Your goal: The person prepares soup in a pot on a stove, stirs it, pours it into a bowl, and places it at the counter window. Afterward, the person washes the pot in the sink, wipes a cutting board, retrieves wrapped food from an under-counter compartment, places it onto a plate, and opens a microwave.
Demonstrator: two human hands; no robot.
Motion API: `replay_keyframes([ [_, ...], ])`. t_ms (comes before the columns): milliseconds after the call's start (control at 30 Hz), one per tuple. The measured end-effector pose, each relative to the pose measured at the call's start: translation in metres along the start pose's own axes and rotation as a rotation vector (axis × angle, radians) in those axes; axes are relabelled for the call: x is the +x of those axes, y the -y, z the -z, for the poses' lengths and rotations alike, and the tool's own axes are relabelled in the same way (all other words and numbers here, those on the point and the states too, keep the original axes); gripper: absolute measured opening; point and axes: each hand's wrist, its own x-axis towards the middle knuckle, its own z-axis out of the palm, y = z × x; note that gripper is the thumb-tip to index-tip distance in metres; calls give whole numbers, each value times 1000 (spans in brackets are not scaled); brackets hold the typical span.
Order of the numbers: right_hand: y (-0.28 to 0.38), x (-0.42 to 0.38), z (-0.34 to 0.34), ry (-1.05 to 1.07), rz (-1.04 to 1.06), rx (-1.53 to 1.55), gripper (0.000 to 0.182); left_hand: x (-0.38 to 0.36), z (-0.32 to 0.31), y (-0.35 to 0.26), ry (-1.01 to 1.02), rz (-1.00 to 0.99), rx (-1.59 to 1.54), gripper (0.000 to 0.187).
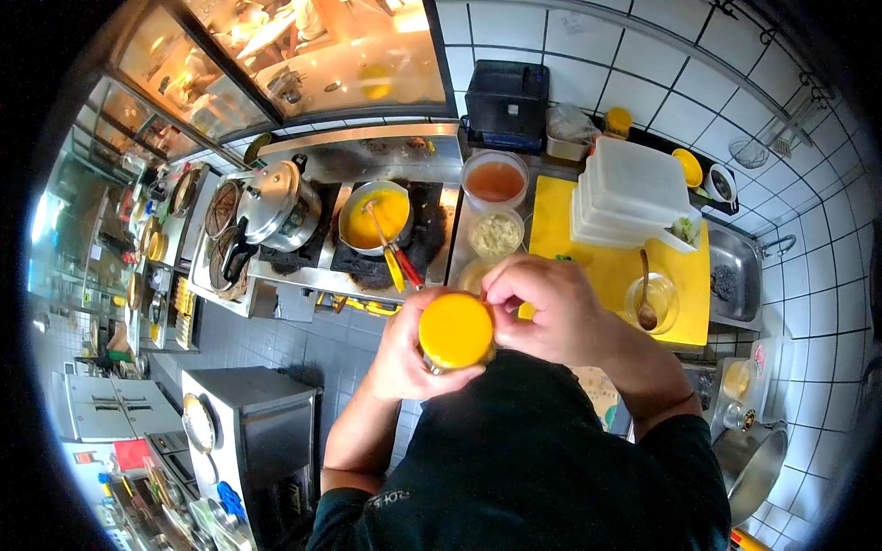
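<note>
From here, a round metal pan of yellow liquid (355, 230) sits leftmost. The left hand (404, 355) wraps a jar with a round yellow lid (456, 331) before the dark-shirted chest, lid facing up, long axis running down beneath it. The right hand (549, 308) curls beside the lid; I can't tell whether it grips.

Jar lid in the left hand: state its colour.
The jar lid is yellow, seen best in the head view.
</note>
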Motion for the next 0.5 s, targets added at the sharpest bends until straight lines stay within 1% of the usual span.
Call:
replay_keyframes([
  [67, -18, 3, 4, -84, 26, -147, 21, 0, -3, -3, 146, -113, 10, 92],
  [100, -16, 5, 7, -48, -15, -80, 19, 0, -8, -2, 236, 4, -12, 92],
  [200, -11, 11, 13, -16, -5, -44, 16, -1, -19, -3, 129, -7, 44, 94],
  [233, -11, 14, 16, 2, -15, -66, 15, 5, -20, -8, 153, 38, 106, 102],
  [333, -8, 24, 24, 84, -28, -149, 14, 14, -33, -16, 106, 170, 211, 120],
  [367, -2, 27, 23, 122, -31, -185, 15, 16, -34, -15, 111, 86, 331, 127],
  [500, 4, 24, 0, 186, -67, -319, 17, 22, -44, 6, 11, 192, 257, 126],
])
